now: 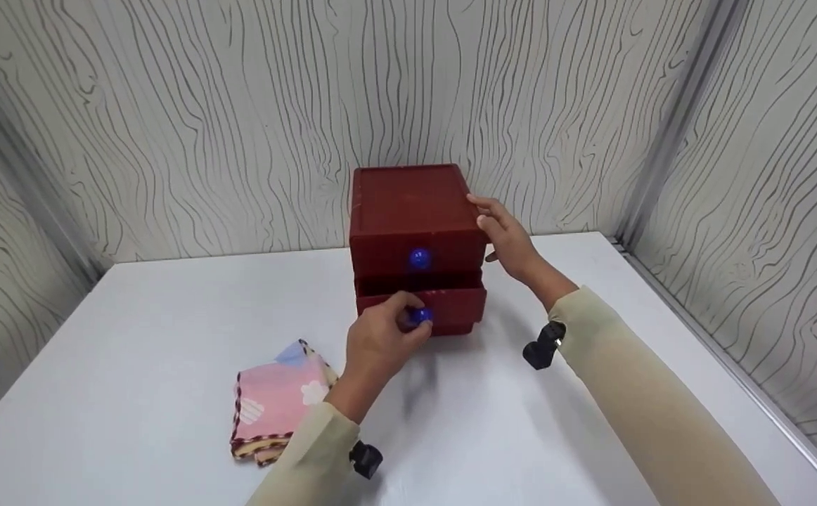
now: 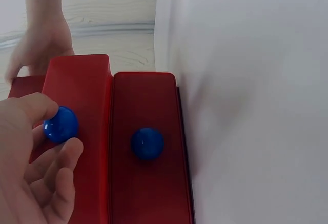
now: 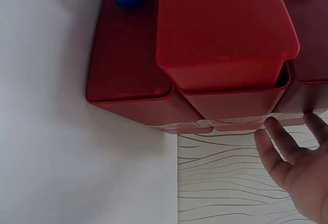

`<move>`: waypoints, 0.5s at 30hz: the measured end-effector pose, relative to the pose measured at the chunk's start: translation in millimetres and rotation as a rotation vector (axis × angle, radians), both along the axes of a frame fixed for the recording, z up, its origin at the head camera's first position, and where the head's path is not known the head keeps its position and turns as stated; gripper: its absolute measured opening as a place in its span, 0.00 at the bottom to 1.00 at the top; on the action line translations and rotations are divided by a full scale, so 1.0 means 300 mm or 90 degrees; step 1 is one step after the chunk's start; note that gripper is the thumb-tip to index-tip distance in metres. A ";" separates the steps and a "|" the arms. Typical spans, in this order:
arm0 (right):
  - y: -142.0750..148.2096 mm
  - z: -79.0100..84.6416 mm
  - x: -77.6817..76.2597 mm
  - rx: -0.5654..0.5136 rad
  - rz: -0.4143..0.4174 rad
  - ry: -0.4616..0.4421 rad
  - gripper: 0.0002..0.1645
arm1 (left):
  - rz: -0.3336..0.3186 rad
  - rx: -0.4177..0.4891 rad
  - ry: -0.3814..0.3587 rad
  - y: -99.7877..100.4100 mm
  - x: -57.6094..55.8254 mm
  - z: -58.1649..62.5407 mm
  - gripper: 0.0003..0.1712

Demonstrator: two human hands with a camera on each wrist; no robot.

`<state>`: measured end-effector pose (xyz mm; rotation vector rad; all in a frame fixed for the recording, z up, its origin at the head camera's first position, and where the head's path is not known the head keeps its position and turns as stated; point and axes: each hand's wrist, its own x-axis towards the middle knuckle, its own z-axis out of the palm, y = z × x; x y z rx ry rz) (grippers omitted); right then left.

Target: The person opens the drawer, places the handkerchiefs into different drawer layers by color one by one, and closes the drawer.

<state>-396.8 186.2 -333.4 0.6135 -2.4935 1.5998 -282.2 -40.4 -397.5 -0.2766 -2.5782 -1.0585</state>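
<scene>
A dark red drawer cabinet (image 1: 412,200) stands near the back wall, its middle drawer (image 1: 458,306) pulled partway out. My left hand (image 1: 380,341) pinches that drawer's round blue knob (image 2: 60,124) between thumb and fingers. At the cabinet's right side is my right hand (image 1: 512,242), fingers extended, with the fingertips (image 3: 264,138) right at the side wall in the right wrist view. The top drawer, with its blue knob (image 1: 419,258), is closed. Below the middle drawer, the bottom drawer (image 2: 146,188) is also closed, with its own blue knob (image 2: 147,143). The middle drawer's inside is mostly hidden.
A folded pink cloth (image 1: 278,400) with a dark striped edge lies on the white table (image 1: 134,379), left of my left forearm. Wood-patterned panels (image 1: 254,126) rise behind the table and on both sides.
</scene>
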 end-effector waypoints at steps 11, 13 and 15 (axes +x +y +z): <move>0.000 -0.003 0.006 -0.008 0.005 0.016 0.29 | -0.028 -0.021 0.046 -0.006 0.124 0.000 0.13; 0.000 -0.004 0.006 -0.009 0.006 0.020 0.29 | -0.031 -0.028 0.061 -0.005 0.144 0.002 0.12; 0.000 -0.005 0.005 -0.009 0.005 0.020 0.29 | -0.036 -0.035 0.074 -0.003 0.164 0.005 0.12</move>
